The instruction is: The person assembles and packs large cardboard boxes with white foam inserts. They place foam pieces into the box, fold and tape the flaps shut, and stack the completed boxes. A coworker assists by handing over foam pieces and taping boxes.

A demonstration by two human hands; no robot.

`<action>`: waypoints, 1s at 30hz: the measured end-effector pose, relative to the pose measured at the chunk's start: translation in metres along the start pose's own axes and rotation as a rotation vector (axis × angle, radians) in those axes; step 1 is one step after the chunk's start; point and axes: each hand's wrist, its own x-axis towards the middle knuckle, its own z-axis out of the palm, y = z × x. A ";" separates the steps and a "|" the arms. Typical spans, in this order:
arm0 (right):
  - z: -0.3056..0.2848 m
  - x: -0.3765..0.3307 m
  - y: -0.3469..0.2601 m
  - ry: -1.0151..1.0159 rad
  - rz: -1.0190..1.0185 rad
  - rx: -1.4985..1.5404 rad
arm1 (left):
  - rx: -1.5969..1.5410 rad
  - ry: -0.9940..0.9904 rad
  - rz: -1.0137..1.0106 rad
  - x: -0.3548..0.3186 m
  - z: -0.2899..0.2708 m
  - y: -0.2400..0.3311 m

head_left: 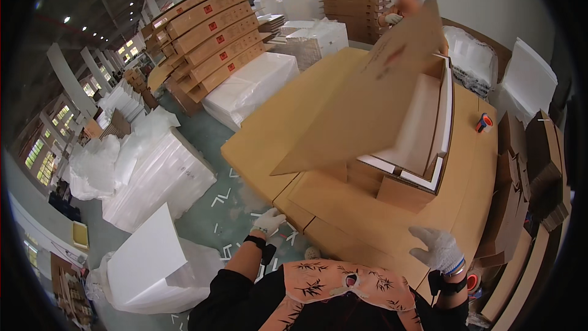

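Cardboard box [422, 129], open and edged with white strips, sits on the brown surface [269, 141], ahead of the person and to the right. Nearest, the right hand [436, 248], in a pale knit glove, hangs over the near part of the surface with thumb and fingers spread apart. The left hand [268, 222], gloved likewise, is at the surface's left front edge (whether its fingers close on anything, I cannot tell). Past the hands, a large cardboard sheet [367, 98] slants over the box and hides part of it. An orange and blue tape dispenser [484, 122] lies on the surface, right of the box. Farther off, a stack of long cartons [211, 46] rises beside a white-wrapped block [251, 86], and a co-worker [407, 0] stands behind the sheet, one gloved hand near its upper edge.
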 end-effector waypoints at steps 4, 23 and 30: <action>0.045 -0.063 0.021 0.017 0.287 -0.145 | 0.066 0.006 -0.132 0.028 0.002 0.034; 0.227 -0.073 0.008 -0.055 0.544 -0.179 | -1.246 0.102 -0.452 0.125 -0.047 -0.143; 0.231 0.091 -0.060 -0.142 0.203 -0.250 | -0.745 0.028 -0.158 0.156 -0.051 -0.207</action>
